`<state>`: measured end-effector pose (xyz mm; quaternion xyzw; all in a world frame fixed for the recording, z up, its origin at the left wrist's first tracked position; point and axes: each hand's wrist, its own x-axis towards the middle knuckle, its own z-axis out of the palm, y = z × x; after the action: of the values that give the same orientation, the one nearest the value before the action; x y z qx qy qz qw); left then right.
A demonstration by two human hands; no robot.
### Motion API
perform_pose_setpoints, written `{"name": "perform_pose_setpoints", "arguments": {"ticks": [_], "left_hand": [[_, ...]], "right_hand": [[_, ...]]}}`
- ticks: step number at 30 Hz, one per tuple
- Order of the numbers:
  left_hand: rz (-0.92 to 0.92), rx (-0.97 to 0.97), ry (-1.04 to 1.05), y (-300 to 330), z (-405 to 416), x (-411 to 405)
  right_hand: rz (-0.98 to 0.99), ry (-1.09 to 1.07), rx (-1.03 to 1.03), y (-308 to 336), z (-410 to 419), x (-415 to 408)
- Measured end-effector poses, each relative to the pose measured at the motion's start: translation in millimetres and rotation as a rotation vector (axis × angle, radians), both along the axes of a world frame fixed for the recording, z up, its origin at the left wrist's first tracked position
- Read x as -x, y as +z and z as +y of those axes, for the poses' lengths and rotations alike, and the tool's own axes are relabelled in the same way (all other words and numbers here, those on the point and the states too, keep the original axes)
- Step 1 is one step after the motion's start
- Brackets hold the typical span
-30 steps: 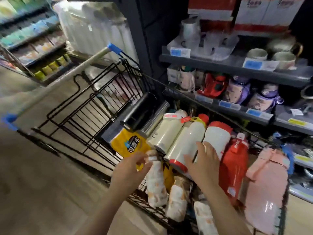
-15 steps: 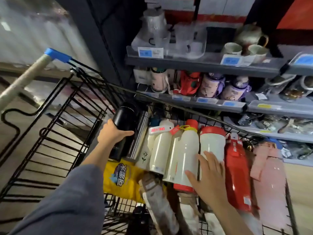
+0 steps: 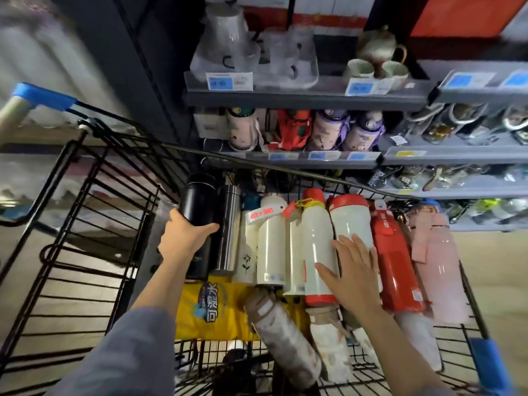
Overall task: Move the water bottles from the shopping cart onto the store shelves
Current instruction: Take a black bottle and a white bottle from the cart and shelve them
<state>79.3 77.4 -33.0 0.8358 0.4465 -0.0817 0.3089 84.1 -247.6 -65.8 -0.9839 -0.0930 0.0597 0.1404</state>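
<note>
Pick-up step. Left hand [image 3: 185, 238] wraps the black bottle [image 3: 197, 212], which lies at the left end of the row in the cart [image 3: 85, 224]. Right hand [image 3: 351, 270], fingers spread flat, rests on the white bottles [image 3: 317, 247], gripping nothing. Shelves [image 3: 314, 95] stand just beyond. Next, probably: lift the black bottle clear of the steel one [image 3: 228, 232] beside it.

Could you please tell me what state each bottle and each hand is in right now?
Black bottle: lying in cart, gripped by left hand.
Steel bottle: lying, untouched.
Red-capped white bottle: lying under right hand.
Right hand: open, fingers spread.
Red bottle: lying, untouched.
</note>
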Motion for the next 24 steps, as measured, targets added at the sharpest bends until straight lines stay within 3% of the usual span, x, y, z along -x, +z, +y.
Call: {"name": "perform_pose_setpoints", "arguments": {"ticks": [9, 14, 19, 24], "left_hand": [[-0.344, 0.056, -0.036, 33.1, -24.2, 59.4], [-0.390, 0.144, 0.019, 35.0, -34.9, 103.8], [-0.398, 0.202, 0.057, 27.4, -47.4, 131.7], [-0.404, 0.231, 0.054, 16.5, -51.9, 146.6]], "right_hand": [[0.047, -0.009, 0.017, 8.6, 3.2, -1.9], [-0.053, -0.149, 0.066, 12.3, 27.7, -2.7], [0.053, -0.218, 0.242, 2.2, 53.3, -8.5], [0.067, -0.229, 0.288, 1.5, 55.2, -6.5]]}}
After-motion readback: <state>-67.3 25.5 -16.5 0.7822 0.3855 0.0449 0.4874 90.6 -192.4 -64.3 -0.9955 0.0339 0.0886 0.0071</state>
